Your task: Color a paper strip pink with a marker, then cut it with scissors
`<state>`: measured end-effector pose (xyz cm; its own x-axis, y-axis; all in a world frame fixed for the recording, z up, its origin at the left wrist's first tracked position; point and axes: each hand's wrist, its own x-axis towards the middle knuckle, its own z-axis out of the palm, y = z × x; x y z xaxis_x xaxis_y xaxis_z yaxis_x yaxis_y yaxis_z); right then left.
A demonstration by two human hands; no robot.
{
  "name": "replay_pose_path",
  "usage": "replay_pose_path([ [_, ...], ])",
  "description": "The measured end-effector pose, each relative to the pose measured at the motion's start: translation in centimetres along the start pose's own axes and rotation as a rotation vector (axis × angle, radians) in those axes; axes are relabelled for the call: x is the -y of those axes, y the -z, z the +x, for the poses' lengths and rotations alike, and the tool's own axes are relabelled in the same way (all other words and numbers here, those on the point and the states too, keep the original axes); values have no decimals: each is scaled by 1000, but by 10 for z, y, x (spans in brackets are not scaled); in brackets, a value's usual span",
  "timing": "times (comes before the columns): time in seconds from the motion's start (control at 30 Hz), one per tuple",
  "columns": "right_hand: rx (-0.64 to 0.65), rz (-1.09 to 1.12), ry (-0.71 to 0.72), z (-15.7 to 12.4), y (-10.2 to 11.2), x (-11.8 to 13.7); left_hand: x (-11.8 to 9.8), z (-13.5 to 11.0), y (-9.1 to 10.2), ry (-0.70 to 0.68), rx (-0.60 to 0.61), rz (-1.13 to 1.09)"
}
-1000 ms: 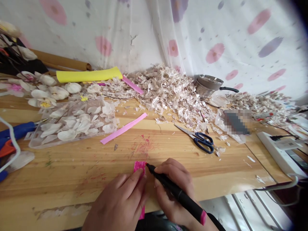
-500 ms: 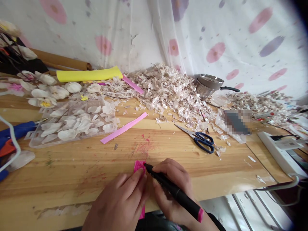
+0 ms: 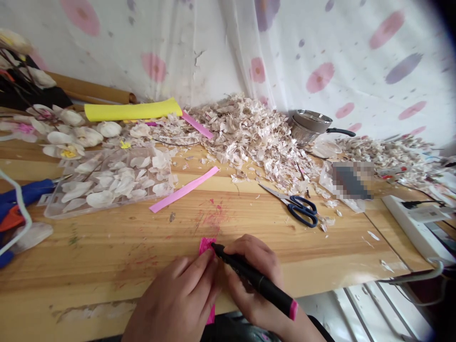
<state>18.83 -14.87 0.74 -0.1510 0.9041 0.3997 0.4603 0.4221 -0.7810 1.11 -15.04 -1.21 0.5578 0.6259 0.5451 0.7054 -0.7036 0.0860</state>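
Two hands in the head view, low at the near edge of the wooden table (image 3: 295, 256). Under the left hand (image 3: 174, 294), one magenta strip (image 3: 206, 244), pinned to the tabletop near the lap, far end poking out beyond the fingertips, near end dangling just over the edge; fingers drawn close together and laid down over it, thumb hidden. In the right hand (image 3: 251, 306), one black marker (image 3: 262, 285) with a pink end, gripped like a pen between thumb and curled fingers, nib at the right side of the strip's far end; cannot tell if pressed down. Beyond, two paler pink strips: one nearer strip (image 3: 183, 189) lying slantwise with its lower end beside the tray, one farther strip (image 3: 197, 124) between a yellow roll (image 3: 131, 110) and a petal heap (image 3: 249, 128). One clear plastic tray (image 3: 55, 210) at left, strewn with white petals (image 3: 103, 198), too overlapped to count. Beside it, one blue glue gun (image 3: 26, 192) with an orange trigger. Right of centre, one pair of scissors (image 3: 301, 211), navy-handled, blades slightly parted or closed, cannot tell. Farther back, one metal pot (image 3: 309, 127) with a black handle. At far right, one white power strip (image 3: 409, 232).
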Motion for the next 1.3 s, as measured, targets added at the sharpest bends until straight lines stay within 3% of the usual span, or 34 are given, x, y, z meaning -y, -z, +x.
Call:
replay_pose_path([
  [0.63, 46, 36, -26, -4, -1, -4, -1, -1, -1, 26, 26, 13],
  [0.97, 90, 29, -42, -5, -1, -8, -1, 4, 1, 39, -40, -33],
  [1.3, 119, 36, -33, -6, -1, -10, -1, 1, 0, 33, -24, -49],
])
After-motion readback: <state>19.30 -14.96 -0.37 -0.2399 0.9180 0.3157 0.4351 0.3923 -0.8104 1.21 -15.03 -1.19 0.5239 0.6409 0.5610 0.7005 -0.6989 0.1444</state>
